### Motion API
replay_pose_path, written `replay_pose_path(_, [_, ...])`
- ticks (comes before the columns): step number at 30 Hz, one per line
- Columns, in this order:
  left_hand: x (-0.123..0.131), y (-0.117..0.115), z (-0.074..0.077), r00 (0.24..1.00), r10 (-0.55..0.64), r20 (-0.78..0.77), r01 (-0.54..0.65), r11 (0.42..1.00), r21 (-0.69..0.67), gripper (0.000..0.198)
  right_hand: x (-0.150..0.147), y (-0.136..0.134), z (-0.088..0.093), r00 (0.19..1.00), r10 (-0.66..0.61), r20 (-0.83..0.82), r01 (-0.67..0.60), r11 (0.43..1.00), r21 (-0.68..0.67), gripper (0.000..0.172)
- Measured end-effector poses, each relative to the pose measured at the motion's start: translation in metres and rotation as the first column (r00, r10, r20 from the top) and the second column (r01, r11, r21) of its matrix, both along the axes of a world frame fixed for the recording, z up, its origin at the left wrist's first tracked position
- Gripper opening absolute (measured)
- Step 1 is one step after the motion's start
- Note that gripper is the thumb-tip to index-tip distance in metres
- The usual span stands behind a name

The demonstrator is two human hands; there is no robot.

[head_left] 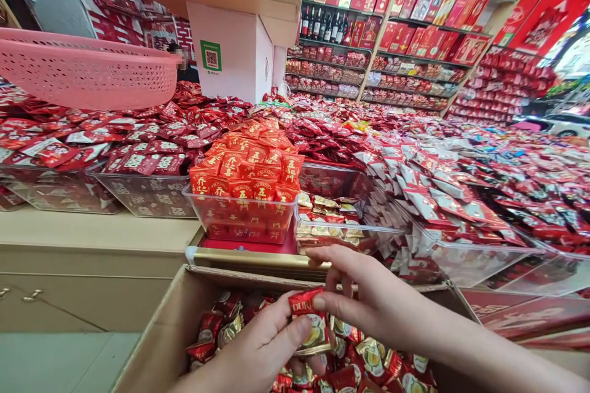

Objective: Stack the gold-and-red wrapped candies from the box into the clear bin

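A cardboard box (175, 325) at the bottom holds several red-and-gold candy packets (369, 359). My left hand (258, 356) grips a stack of these packets (311, 325), thumb pressed on the side. My right hand (369, 298) comes in from the right, fingers curled over the top of the same stack. Just beyond the box stands a clear bin (350, 236), low on gold packets (329, 212).
A clear bin of orange-red packets (244, 178) stands left of the low bin. Red candy (461, 172) fills the display counter all round. A pink perforated basket (83, 70) rests at upper left. Shelves of red boxes and bottles (405, 6) line the back. A beige cabinet (83, 282) lies left.
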State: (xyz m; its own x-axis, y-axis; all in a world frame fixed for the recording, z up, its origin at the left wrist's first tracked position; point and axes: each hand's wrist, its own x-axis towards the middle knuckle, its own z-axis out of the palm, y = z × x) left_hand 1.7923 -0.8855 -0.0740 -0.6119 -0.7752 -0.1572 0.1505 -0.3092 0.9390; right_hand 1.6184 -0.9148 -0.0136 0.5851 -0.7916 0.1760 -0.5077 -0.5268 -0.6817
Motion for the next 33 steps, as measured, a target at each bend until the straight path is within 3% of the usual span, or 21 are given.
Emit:
replay_pose_path(3, [0.0,0.002,0.004,0.998,-0.036,-0.046,0.035,0.999,-0.006,0.025,0.004,-0.003,-0.001,0.997,0.055,-0.05,-0.044,0.98,0.196,0.017])
replay_pose_path(5, [0.002,0.001,0.004,0.999,-0.032,-0.034,0.031,0.999,-0.027,0.026,0.005,-0.003,0.005,0.994,0.062,-0.094,-0.043,0.98,0.194,0.012])
replay_pose_path(8, [0.006,-0.001,-0.001,1.0,0.018,-0.005,-0.018,0.997,-0.075,0.037,-0.005,-0.013,0.03,0.998,0.003,-0.068,-0.003,1.0,0.004,0.012])
replay_pose_path(11, [0.008,-0.005,-0.006,0.997,0.079,0.018,-0.076,0.991,-0.109,0.039,-0.022,-0.042,0.061,0.975,-0.204,0.085,0.219,0.947,-0.235,0.014])
replay_pose_path(14, [0.008,-0.007,-0.009,0.99,0.111,0.085,-0.1,0.987,-0.126,0.035,-0.03,-0.08,0.073,0.938,-0.334,0.089,0.346,0.902,-0.258,0.016])
replay_pose_path(20, [0.007,-0.007,-0.011,0.963,0.108,0.247,-0.072,0.986,-0.15,0.032,-0.007,-0.128,0.039,0.923,-0.139,-0.36,0.094,0.986,-0.141,0.009])
replay_pose_path(27, [0.005,-0.008,-0.009,0.948,0.076,0.31,-0.017,0.982,-0.189,0.034,0.008,-0.14,0.016,0.897,0.05,-0.44,0.048,0.977,0.208,0.01])
replay_pose_path(33, [0.005,-0.005,-0.007,0.912,0.051,0.407,0.052,0.97,-0.237,0.03,0.012,-0.144,0.011,0.818,0.083,-0.569,-0.016,0.992,0.121,0.014])
